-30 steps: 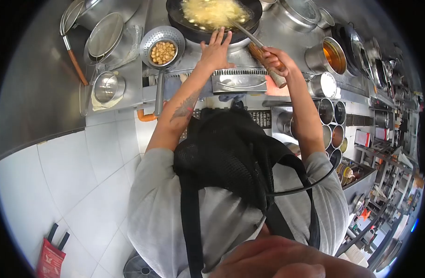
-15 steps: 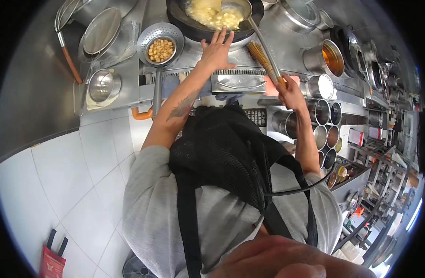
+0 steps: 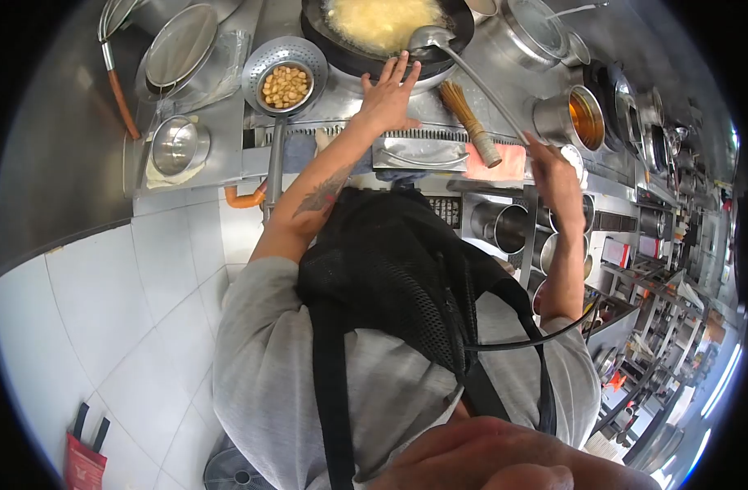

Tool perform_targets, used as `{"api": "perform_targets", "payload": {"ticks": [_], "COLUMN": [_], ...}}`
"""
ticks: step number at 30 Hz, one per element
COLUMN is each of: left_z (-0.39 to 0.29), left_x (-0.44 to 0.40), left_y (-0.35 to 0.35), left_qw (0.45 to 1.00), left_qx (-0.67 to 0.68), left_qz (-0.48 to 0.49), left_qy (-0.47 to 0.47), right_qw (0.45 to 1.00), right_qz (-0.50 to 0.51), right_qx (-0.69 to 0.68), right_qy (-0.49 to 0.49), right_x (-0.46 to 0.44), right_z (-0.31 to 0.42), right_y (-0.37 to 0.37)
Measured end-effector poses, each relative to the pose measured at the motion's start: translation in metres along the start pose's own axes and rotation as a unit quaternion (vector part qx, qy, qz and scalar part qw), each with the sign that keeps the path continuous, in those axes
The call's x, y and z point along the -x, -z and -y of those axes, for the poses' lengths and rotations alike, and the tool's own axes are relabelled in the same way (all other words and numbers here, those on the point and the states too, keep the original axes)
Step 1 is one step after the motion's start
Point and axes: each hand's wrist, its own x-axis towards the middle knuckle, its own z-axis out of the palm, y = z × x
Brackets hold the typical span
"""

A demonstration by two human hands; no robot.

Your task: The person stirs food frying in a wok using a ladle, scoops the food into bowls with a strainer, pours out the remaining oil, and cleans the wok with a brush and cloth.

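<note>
A black wok on the stove holds pale yellow food in bubbling liquid. My left hand is at the wok's near edge, fingers spread, holding nothing. My right hand is wrapped round the end of a long-handled metal ladle, whose bowl rests over the wok's right rim. Between my hands, a bamboo brush lies on the counter edge. Left of the wok, a perforated strainer carries a smaller strainer with browned pieces.
A pot of orange liquid stands at the right. A round mesh strainer and a small metal bowl are at the left. A metal tray with a handle and a pink cloth sit along the front edge.
My right hand has moved right and toward me, drawing the ladle from the middle of the wok to its right rim. My left hand stays spread at the near edge.
</note>
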Motion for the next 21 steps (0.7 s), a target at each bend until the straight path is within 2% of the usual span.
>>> {"api": "perform_targets", "payload": {"ticks": [7, 9, 16, 21], "left_z": [-0.003, -0.004, -0.007, -0.008], "left_x": [0.001, 0.001, 0.003, 0.0], "left_y": [0.005, 0.007, 0.005, 0.005], "left_qw": [1.0, 1.0, 0.999, 0.999], "left_qx": [-0.014, -0.017, -0.018, -0.009], "left_qz": [0.014, 0.021, 0.03, 0.029], "left_qy": [0.005, 0.009, 0.025, 0.034], "right_qw": [0.998, 0.998, 0.996, 0.999], "right_qz": [-0.036, -0.02, -0.044, -0.032], "right_qx": [-0.044, -0.057, -0.055, -0.014], "right_qy": [0.041, 0.02, 0.047, 0.006], "right_x": [-0.057, -0.072, -0.133, -0.19], "right_z": [0.013, 0.022, 0.03, 0.011], "right_y": [-0.086, -0.095, -0.129, -0.149]}}
